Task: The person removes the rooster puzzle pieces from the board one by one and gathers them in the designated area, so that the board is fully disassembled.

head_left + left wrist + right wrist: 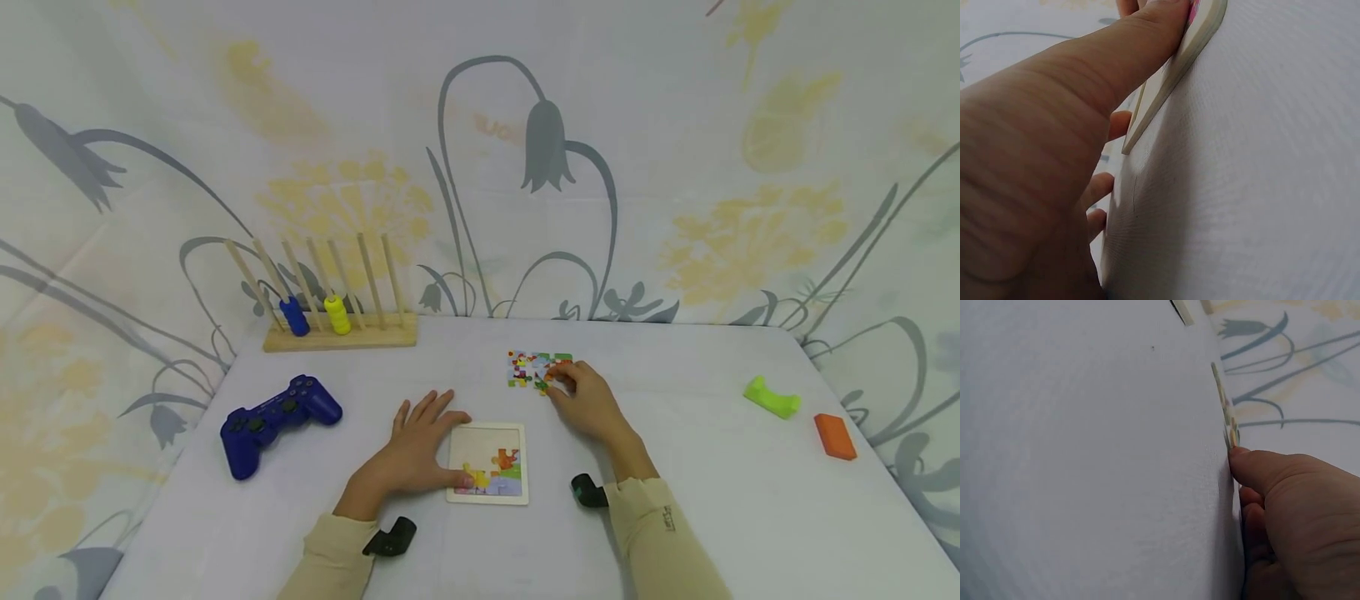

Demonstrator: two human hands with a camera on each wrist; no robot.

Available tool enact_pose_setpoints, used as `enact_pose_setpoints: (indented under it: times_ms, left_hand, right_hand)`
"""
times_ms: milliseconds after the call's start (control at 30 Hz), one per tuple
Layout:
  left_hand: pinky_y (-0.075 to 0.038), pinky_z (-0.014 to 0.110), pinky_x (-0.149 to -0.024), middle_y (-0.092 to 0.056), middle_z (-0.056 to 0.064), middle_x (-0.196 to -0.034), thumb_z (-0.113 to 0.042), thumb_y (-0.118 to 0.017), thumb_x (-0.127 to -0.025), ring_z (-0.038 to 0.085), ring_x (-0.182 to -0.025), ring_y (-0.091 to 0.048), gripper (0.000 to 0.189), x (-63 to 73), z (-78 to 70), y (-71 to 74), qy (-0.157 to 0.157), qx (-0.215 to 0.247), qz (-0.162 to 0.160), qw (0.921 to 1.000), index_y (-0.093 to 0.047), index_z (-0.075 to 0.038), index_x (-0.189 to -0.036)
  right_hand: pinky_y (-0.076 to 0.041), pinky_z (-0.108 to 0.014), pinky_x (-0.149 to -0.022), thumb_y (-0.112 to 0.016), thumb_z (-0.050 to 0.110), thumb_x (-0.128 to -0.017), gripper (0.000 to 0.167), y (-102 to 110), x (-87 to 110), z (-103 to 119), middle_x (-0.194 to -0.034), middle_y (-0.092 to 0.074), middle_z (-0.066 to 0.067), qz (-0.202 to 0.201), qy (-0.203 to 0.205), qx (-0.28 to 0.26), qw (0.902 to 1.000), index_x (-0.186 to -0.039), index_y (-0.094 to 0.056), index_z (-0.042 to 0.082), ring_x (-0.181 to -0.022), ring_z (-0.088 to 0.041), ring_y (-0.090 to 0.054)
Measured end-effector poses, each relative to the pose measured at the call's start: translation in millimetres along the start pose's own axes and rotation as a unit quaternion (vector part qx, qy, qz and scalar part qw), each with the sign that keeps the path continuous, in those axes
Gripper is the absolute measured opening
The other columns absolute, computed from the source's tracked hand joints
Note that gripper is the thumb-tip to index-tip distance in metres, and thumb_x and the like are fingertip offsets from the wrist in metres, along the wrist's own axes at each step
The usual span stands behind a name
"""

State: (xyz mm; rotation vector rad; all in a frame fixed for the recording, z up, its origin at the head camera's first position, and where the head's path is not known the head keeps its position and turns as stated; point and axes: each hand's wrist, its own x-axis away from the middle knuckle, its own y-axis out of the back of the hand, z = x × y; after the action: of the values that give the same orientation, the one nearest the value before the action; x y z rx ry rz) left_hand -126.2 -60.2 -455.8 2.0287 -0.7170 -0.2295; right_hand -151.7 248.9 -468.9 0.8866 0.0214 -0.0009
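Observation:
A square puzzle board with a pale rim lies flat on the table, some colourful pieces fitted along its bottom and right side. My left hand is spread at its left side, thumb resting over the lower left part and index fingertip at the upper left corner. In the left wrist view the thumb lies over the board's rim. Beyond the board, a cluster of loose puzzle pieces lies on the table. My right hand pinches a puzzle piece at the cluster's near right edge; fingers partly hide it.
A wooden peg rack with blue and yellow beads stands at the back left. A blue game controller lies at the left. At the right are a light green curved block and an orange block. Patterned cloth hangs behind.

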Motion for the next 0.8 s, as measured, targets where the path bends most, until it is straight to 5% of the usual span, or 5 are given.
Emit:
enact_pose_setpoints:
  times_ms: [800]
  left_hand:
    - [-0.002,0.070,-0.122,-0.026,0.014,-0.169,-0.051,-0.087,-0.075,0.040,-0.158,-0.012,0.079,0.7,-2.6,2.1,-0.005,0.004,-0.002,1.0000,-0.055,-0.022,-0.141]
  right_hand:
    - [-0.049,-0.040,-0.094,-0.068,0.018,-0.096,0.033,4.9,-5.1,2.9,-0.113,-0.065,-0.008,0.015,-0.009,-0.019,0.9997,-0.127,-0.068,0.007,-0.102,-0.023,-0.059]
